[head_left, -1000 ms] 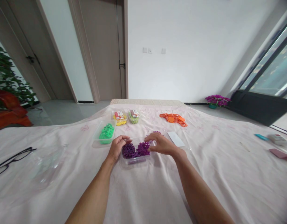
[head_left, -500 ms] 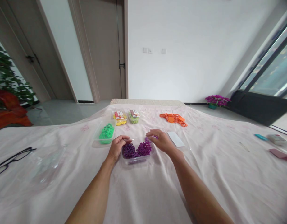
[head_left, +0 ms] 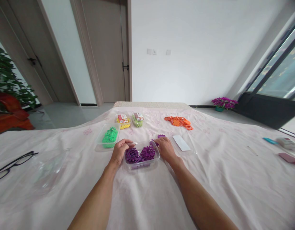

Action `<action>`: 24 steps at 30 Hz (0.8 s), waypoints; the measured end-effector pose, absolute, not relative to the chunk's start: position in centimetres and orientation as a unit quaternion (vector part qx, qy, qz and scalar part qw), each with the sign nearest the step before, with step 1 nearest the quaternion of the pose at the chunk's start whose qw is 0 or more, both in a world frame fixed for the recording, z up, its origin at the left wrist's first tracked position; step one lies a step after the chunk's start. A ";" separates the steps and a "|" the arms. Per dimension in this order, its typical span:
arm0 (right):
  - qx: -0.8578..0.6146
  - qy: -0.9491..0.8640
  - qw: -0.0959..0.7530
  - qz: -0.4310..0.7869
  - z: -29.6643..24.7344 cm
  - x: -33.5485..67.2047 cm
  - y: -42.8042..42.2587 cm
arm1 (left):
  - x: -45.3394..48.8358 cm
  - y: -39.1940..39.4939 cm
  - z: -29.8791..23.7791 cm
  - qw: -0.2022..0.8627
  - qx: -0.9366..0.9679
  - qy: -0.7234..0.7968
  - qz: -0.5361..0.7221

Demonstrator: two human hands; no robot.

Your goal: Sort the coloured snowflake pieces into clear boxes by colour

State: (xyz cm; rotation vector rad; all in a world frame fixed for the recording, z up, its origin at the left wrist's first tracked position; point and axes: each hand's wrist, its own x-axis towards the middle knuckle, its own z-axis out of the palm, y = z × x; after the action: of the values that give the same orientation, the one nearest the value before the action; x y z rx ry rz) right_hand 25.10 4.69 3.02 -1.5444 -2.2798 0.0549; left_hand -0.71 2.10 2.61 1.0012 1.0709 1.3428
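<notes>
A clear plastic box (head_left: 155,159) holding several purple snowflake pieces (head_left: 140,154) lies on the pink sheet in front of me. My left hand (head_left: 119,151) grips the box's left wall, fingers curled over its rim. My right hand (head_left: 164,148) rests against the box's right end, fingers curled down over loose purple pieces (head_left: 160,136) lying just beyond it. What the right fingers hold is hidden.
A clear box of green pieces (head_left: 109,135) lies to the left. Two small packs (head_left: 123,118) (head_left: 138,118) sit further back, with an orange pile (head_left: 179,122) and a white card (head_left: 181,142) to the right. Black glasses (head_left: 11,164) lie far left; small items (head_left: 283,142) far right.
My right hand has left the top of the purple pieces in the box and dropped to the sheet at the box's right end. The left hand stays on the box.
</notes>
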 end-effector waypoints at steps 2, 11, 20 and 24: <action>-0.549 -0.810 0.205 0.033 3.1 25.2 4.7 | -0.7 2.1 2.5 0.546 0.425 0.450 0.565; -0.581 -0.743 0.330 0.029 4.6 26.0 5.4 | -0.7 2.3 2.4 0.542 0.439 0.446 0.561; -0.420 -0.837 0.329 0.122 8.7 21.6 2.0 | 0.6 2.1 2.6 0.529 0.476 0.423 0.561; -0.385 -0.863 0.293 0.145 8.5 20.0 0.7 | 0.7 2.0 2.6 0.487 0.517 0.430 0.558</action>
State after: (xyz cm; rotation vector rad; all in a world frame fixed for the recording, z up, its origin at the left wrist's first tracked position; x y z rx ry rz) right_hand 19.99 0.72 8.46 -1.0261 -2.2996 0.3864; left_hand 0.66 2.04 2.59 1.2566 1.0465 1.3576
